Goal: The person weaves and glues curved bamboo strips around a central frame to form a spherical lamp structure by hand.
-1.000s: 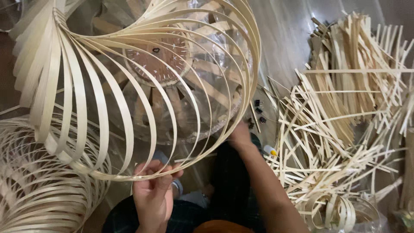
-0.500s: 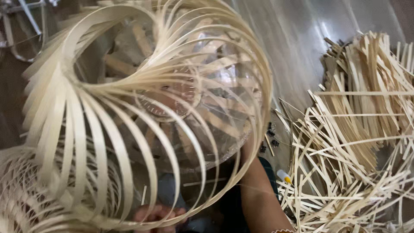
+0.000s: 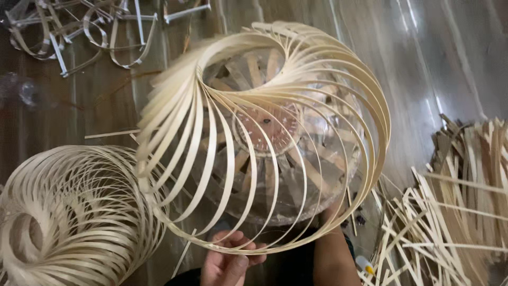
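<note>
A round shade of thin, curved bamboo strips (image 3: 211,137) is held up and tilted towards me, its opening facing the camera. Inside it sits a clear domed form with wooden spokes and a reddish disc (image 3: 267,130) at its centre. My left hand (image 3: 227,262) grips the shade's near rim from below, fingers curled over the strips. My right forearm (image 3: 330,254) rises at the lower right. My right hand (image 3: 332,211) presses on the shade's lower right edge, mostly hidden behind the strips.
A second spiral bamboo shade (image 3: 69,217) lies at the lower left. A large heap of loose bamboo strips (image 3: 450,212) fills the right side. Bent white metal frames (image 3: 79,32) lie at the top left on the dark wooden floor (image 3: 423,63).
The shade has been turned and tipped, so its opening now faces me and its whole outline shows. My left hand has slid along the near rim. The view has shifted left.
</note>
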